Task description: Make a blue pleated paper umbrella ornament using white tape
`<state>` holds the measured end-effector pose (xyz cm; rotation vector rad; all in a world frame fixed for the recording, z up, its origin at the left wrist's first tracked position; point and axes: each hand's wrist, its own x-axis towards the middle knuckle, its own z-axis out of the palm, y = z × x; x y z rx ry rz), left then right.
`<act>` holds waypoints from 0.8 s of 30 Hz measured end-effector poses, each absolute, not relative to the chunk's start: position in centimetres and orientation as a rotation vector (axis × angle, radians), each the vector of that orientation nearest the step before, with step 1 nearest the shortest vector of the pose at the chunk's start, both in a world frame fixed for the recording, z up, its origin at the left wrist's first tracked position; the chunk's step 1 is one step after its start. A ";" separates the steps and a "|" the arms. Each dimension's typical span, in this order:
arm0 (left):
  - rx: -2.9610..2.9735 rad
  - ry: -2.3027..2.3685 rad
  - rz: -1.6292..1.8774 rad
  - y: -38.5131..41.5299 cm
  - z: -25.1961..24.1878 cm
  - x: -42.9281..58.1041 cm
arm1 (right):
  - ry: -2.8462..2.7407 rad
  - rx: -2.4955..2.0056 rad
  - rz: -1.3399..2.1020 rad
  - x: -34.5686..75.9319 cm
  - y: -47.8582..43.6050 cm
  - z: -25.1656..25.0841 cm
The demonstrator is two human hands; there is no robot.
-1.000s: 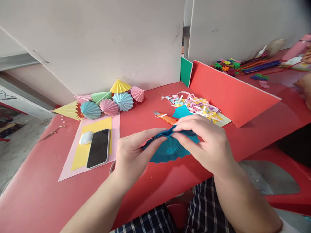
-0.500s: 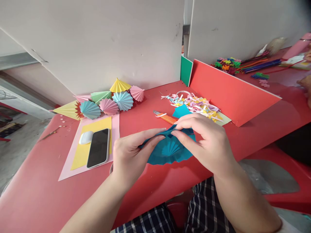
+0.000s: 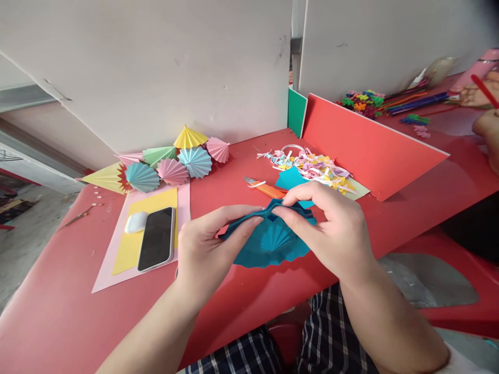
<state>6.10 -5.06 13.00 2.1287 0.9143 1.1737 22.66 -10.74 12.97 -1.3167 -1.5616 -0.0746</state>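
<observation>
A blue pleated paper umbrella hangs between my two hands above the front part of the table, its folds fanning out from a middle point. My left hand pinches its left edge between thumb and fingers. With thumb and forefinger, my right hand grips the upper edge near the middle. Just behind the paper lie an orange utility knife and a flat piece of blue paper. My fingers cover part of the umbrella's rim.
Several pleated paper umbrellas rest against the white board. A phone and white case lie on coloured sheets at left. Paper scraps sit before a red board. Another person's hand is at far right.
My right fingers have shifted slightly along the paper's edge, and the umbrella's rim spreads a little wider. At far right, the other person's hands have come further into view with a red stick.
</observation>
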 end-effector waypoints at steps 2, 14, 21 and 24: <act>2.137 0.921 1.152 -5.0 13.0 6.2 | -1.581 -1.311 -0.078 22.5 -10.7 12.9; 2.124 0.961 1.088 -5.1 12.9 6.2 | -1.598 -1.296 -0.080 22.0 -10.7 12.8; 2.146 0.964 1.098 -5.1 13.0 6.3 | -1.589 -1.317 -0.086 22.0 -10.6 12.7; 2.156 0.968 1.105 -5.2 13.0 6.3 | -1.578 -1.330 -0.076 21.9 -10.6 12.7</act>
